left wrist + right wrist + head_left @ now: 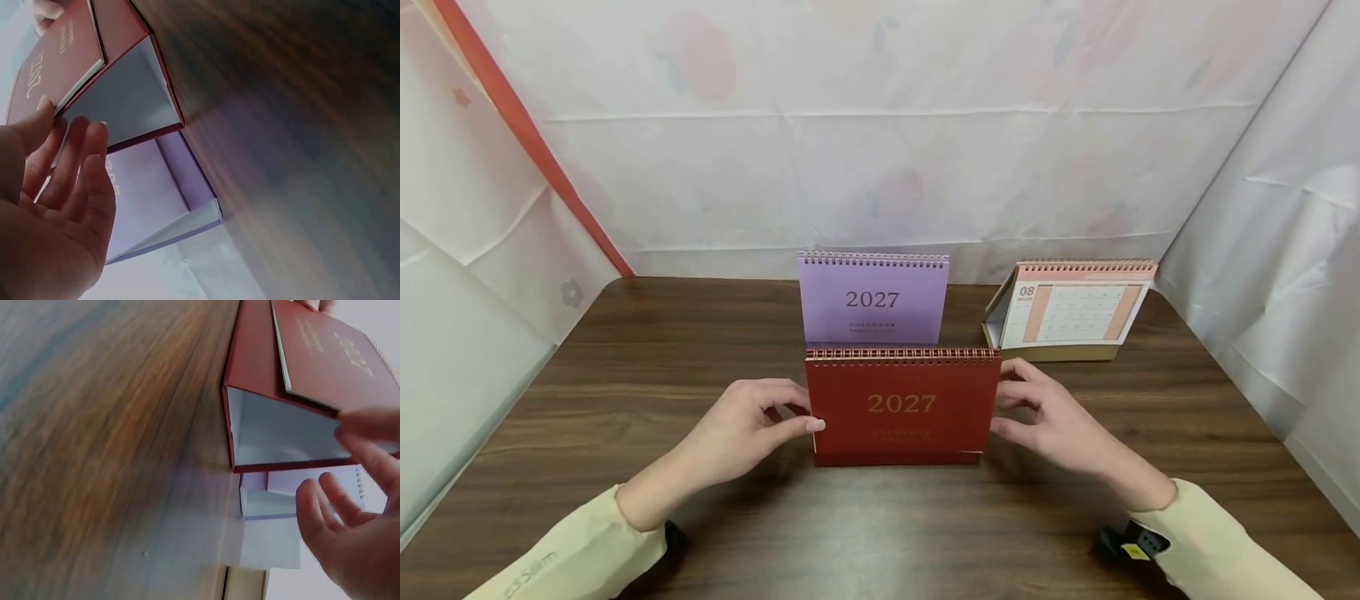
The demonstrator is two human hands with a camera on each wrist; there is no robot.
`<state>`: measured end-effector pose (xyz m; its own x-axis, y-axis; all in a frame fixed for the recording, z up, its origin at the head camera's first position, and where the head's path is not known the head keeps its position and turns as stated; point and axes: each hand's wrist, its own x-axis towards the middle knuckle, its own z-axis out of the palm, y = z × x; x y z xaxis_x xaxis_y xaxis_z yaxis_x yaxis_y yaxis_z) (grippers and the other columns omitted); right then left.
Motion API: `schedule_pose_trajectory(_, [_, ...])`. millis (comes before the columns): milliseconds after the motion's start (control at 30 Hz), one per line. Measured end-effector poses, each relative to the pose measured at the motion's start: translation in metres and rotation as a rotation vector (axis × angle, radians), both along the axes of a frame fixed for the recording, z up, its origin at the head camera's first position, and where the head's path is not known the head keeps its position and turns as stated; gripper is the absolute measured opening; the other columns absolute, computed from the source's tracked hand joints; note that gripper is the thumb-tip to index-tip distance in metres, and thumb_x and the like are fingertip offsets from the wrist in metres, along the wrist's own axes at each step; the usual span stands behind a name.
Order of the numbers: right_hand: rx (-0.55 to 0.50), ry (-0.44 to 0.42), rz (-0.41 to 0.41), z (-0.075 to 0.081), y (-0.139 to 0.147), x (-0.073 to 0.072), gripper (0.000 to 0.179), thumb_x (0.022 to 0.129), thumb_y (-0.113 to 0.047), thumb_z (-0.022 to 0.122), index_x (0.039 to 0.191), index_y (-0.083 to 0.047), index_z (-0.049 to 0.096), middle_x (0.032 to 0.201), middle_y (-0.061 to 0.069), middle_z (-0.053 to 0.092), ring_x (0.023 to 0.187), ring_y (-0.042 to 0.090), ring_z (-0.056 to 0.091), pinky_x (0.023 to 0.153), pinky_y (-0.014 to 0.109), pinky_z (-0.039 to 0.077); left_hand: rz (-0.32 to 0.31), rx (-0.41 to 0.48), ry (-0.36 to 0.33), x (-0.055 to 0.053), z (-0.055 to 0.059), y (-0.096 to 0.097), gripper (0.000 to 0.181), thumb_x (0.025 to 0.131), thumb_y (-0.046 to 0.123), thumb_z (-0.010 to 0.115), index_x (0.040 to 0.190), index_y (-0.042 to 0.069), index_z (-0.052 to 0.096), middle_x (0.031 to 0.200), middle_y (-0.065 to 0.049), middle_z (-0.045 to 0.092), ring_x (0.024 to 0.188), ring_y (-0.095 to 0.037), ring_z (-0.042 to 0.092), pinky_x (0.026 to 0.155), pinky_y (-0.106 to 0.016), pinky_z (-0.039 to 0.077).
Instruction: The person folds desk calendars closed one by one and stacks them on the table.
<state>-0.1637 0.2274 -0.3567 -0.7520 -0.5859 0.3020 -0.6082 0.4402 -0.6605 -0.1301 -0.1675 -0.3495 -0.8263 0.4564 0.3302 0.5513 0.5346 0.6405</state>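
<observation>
A red desk calendar (902, 408) marked 2027 stands upright on the table, its gold spiral binding along the top. My left hand (748, 429) pinches its left edge, thumb on the front cover and the other fingers at the open side. At the opposite edge, my right hand (1052, 417) holds the calendar between thumb and index finger; the thumb is blurred in the right wrist view. The remaining right fingers are loosely bent beside it. Directly behind stands a purple desk calendar (872, 300), also marked 2027, its lower part hidden by the red one.
A pink and white desk calendar (1075, 312) showing 08 stands at the back right, turned at an angle. Light patterned cloth (850, 167) hangs behind the brown wooden table (700, 317) and along both sides. A red strip (535, 142) runs down the left corner.
</observation>
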Motion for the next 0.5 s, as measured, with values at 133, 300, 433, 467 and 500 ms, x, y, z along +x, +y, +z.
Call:
schedule_pose_trajectory(133, [-0.042,-0.063,0.078,0.0012,0.0053,-0.0004,0.026,0.092,-0.003,0.069,0.113,-0.018,0.074,0.136,0.0,0.053,0.126,0.015,0.047,0.099,0.022,0.041,-0.004,-0.002,-0.001,-0.0003,0.0,0.0017,0.007,0.088,0.021,0.078,0.089,0.027,0.074,0.085,0.021,0.066,0.075,-0.002,0.064,0.061,-0.025,0.053])
schedule_pose_trajectory(300, [-0.034,-0.123,0.018,-0.0013,0.0076,0.001,0.018,0.095,-0.007,0.067,0.109,-0.013,0.075,0.136,0.008,0.057,0.127,0.02,0.049,0.098,0.022,0.042,0.003,-0.016,-0.03,0.0006,0.0003,0.0031,0.009,0.091,0.018,0.075,0.085,0.024,0.071,0.079,0.014,0.068,0.07,-0.004,0.062,0.06,-0.026,0.053])
schedule_pose_trajectory(433, [0.031,-0.06,-0.087,-0.0051,0.0033,-0.0003,0.009,0.092,-0.015,0.074,0.1,-0.019,0.077,0.128,0.006,0.063,0.121,0.021,0.057,0.094,0.027,0.046,0.014,-0.011,-0.048,0.0013,-0.0008,0.0032,0.013,0.092,0.017,0.074,0.082,0.024,0.069,0.075,0.01,0.068,0.064,-0.007,0.06,0.059,-0.026,0.052])
schedule_pose_trajectory(467, [0.033,-0.037,-0.099,-0.0057,0.002,-0.0008,0.008,0.091,-0.016,0.075,0.097,-0.02,0.078,0.126,0.005,0.065,0.12,0.021,0.058,0.093,0.028,0.047,0.02,-0.007,-0.049,0.0013,-0.0013,0.0031,0.013,0.092,0.017,0.074,0.081,0.023,0.069,0.076,0.01,0.068,0.064,-0.007,0.06,0.059,-0.026,0.053])
schedule_pose_trajectory(500, [0.028,-0.025,-0.098,-0.0061,0.0009,-0.0013,0.008,0.09,-0.015,0.076,0.095,-0.021,0.078,0.124,0.004,0.066,0.118,0.02,0.059,0.093,0.028,0.047,0.028,0.0,-0.048,0.0013,-0.0021,0.003,0.012,0.091,0.017,0.074,0.082,0.023,0.069,0.077,0.01,0.068,0.065,-0.007,0.06,0.059,-0.026,0.053])
